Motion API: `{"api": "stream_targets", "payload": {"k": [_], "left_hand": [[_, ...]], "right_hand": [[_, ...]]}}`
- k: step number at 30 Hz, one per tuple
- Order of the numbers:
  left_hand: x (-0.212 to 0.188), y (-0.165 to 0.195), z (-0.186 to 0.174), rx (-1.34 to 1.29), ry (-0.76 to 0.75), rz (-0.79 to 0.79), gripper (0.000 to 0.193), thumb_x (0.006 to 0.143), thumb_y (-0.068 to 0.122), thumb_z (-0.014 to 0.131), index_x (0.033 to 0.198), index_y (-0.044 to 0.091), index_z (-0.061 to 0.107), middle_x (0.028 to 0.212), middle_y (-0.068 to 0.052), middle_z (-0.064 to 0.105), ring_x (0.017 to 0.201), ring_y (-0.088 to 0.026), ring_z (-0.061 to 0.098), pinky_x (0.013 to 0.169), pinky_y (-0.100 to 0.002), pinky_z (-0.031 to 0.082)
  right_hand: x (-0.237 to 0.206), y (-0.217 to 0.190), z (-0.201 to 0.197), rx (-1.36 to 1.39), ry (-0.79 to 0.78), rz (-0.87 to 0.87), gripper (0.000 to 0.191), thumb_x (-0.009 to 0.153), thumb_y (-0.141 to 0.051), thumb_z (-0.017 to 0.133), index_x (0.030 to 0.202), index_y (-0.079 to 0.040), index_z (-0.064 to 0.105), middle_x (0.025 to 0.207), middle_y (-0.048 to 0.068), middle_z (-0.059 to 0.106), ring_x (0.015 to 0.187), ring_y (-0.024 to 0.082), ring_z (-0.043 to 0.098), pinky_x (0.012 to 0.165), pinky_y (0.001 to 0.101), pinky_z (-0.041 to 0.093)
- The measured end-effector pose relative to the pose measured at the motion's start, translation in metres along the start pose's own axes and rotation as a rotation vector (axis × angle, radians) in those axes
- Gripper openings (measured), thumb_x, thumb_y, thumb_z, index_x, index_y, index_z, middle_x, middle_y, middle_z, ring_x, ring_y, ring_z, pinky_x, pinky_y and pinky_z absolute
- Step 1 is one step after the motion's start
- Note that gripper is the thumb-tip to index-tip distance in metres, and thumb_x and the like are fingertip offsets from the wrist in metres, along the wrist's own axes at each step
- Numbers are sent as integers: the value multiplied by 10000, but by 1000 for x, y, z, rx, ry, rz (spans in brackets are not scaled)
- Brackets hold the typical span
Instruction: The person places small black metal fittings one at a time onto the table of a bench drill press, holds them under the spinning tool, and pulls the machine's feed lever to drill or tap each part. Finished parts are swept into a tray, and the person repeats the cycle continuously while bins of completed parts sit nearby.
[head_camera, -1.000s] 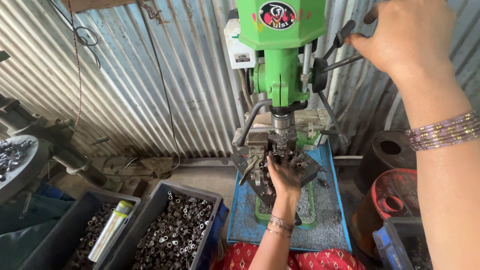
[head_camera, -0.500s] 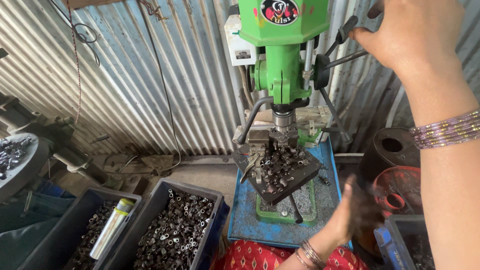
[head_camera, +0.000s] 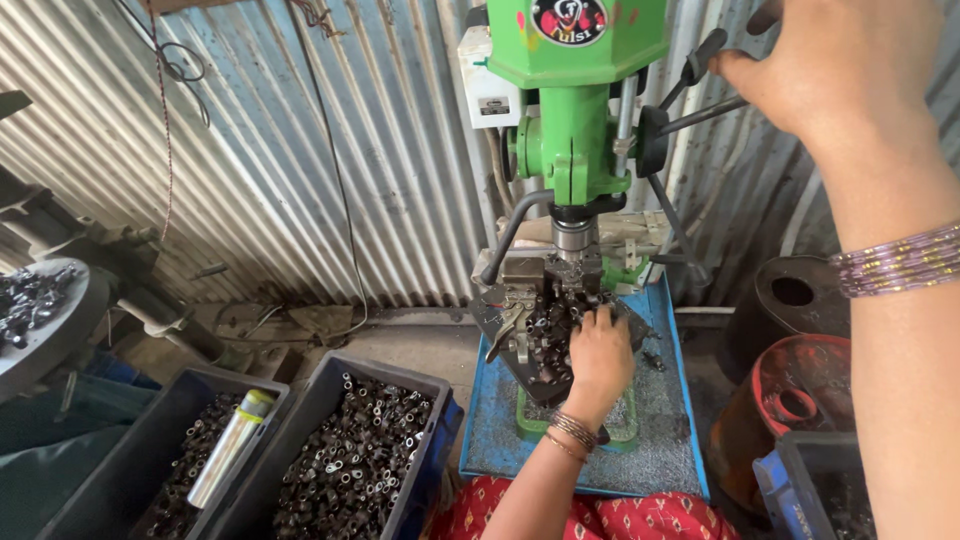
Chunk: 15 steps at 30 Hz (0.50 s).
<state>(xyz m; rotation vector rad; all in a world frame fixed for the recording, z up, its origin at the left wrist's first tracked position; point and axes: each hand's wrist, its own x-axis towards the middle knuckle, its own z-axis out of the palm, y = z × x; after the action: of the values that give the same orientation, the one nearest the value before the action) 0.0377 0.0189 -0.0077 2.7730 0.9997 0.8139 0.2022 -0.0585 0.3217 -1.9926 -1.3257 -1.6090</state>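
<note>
My right hand (head_camera: 835, 65) is up at the top right, fingers curled around a handle (head_camera: 700, 58) of the green drill press (head_camera: 575, 90); the grip is closed on that black-tipped lever. My left hand (head_camera: 600, 355) is down on the drill table (head_camera: 505, 350), resting on a heap of small dark metal parts (head_camera: 545, 335) just below the spindle (head_camera: 573, 240). Its fingers are bent onto the pile, but I cannot tell whether they pinch one piece or only press on them.

The press stands on a blue tray (head_camera: 675, 440) against the corrugated metal wall (head_camera: 300, 150). Near left of it sit two dark bins: the closer bin (head_camera: 435, 425) is full of the same little parts, and the left bin (head_camera: 130, 455) also holds a silver can (head_camera: 228, 445). At the right stands an orange bucket (head_camera: 800, 395).
</note>
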Motion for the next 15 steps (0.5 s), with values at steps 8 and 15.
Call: {"api": "stream_targets", "payload": {"k": [8, 15], "left_hand": [[2, -2, -10, -25, -4, -23, 463, 718, -19, 720, 1171, 13, 634, 1174, -174, 619, 1124, -339, 628, 896, -418, 545], [9, -4, -16, -137, -126, 31, 349, 790, -26, 684, 1134, 20, 649, 1114, -201, 653, 1078, -374, 658, 878, -447, 559]], "right_hand": [[2, 0, 1, 39, -47, 30, 348, 782, -531, 846, 829, -193, 779, 727, -13, 705, 626, 185, 672, 537, 337, 504], [3, 0, 0, 65, -61, 47, 350, 782, -521, 853, 839, -183, 780, 731, -15, 708, 630, 196, 675, 522, 346, 498]]}}
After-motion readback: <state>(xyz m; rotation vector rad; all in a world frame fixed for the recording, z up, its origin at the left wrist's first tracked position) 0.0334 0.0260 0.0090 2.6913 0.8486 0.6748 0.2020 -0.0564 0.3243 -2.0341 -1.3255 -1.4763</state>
